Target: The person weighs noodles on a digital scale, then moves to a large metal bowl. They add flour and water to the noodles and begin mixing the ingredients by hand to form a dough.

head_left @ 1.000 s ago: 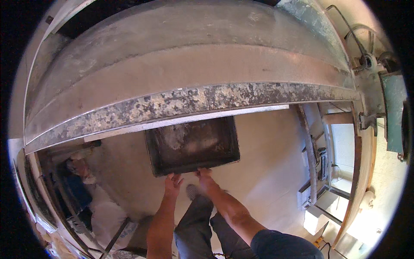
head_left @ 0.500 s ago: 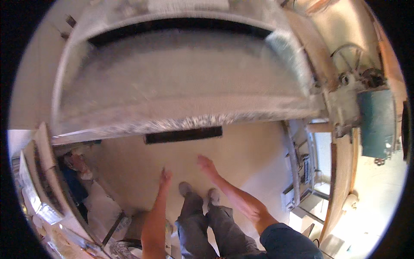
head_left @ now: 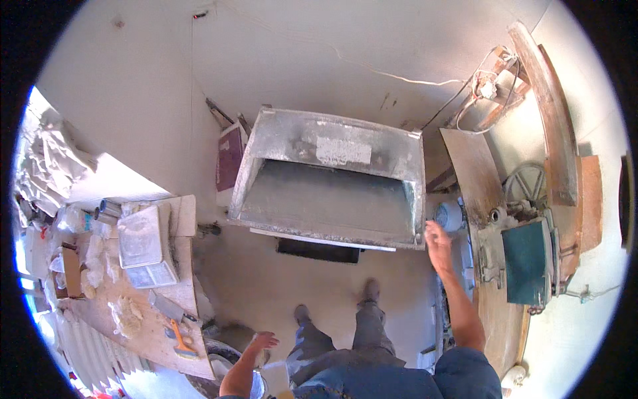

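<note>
A wide, worn grey metal trough point(head_left: 325, 213) with a dark rear slot and powdery inside stands in front of me. A dark tray point(head_left: 317, 251) lies beneath it, mostly hidden. My right hand point(head_left: 438, 241) is raised by the trough's right front corner, fingers apart and slightly curled, holding nothing; whether it touches the metal I cannot tell. My left hand point(head_left: 264, 342) hangs low left of my legs, fingers apart and empty, near the cluttered left worktop point(head_left: 186, 266).
The left worktop holds bags, a white panel point(head_left: 139, 239) and an orange-handled scraper point(head_left: 179, 339). On the right are boards point(head_left: 558, 133), a spoked wheel point(head_left: 525, 186), a green metal plate point(head_left: 525, 266) and a blue round object point(head_left: 448, 216). A cable hangs along the back wall point(head_left: 359, 60).
The view has pulled back to show the whole trough and room. My hands have left the tray's front and moved apart, the right one up to the trough's corner, the left one lower.
</note>
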`<state>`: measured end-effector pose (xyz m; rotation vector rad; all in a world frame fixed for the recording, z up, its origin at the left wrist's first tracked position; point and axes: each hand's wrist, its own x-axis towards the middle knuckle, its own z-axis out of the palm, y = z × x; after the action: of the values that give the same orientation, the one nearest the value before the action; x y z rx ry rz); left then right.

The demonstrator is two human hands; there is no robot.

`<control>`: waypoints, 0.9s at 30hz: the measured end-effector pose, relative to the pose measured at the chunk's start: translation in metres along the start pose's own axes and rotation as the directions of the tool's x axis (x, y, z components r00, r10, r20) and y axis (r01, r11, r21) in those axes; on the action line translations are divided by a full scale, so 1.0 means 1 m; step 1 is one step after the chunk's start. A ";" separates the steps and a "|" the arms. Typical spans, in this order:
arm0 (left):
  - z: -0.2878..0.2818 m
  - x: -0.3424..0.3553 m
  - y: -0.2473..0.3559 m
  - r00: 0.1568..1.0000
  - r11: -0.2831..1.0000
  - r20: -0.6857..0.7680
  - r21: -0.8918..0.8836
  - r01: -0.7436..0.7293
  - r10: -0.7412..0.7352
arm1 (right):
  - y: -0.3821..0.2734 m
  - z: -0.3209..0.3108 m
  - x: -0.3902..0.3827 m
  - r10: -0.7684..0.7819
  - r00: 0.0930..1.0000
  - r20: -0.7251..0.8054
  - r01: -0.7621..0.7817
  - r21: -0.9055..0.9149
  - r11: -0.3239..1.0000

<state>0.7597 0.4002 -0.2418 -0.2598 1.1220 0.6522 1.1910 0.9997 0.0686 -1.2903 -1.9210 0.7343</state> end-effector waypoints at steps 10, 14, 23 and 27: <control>0.212 -0.189 0.136 0.105 0.500 -0.637 0.480 -0.720 0.764 | 0.054 -0.002 0.041 0.348 0.857 0.381 -0.471 0.304 0.828; 0.356 -0.346 0.210 -0.318 0.339 -0.615 0.714 -0.613 0.721 | -0.001 -0.046 0.110 0.440 0.713 0.546 -0.700 0.529 0.479; 0.691 -0.575 0.177 -0.701 -0.406 0.561 0.821 0.401 0.440 | -0.126 -0.142 0.360 0.056 0.892 0.449 -0.451 0.876 0.172; 0.756 -0.571 0.169 -0.444 -0.439 0.674 0.729 0.525 0.590 | -0.123 -0.132 0.460 0.103 0.902 0.420 -0.428 0.901 0.067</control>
<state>1.0671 0.7146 0.6142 -1.5189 -1.6993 -0.4914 1.1108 1.3976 0.3502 -0.5735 -0.7438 2.0347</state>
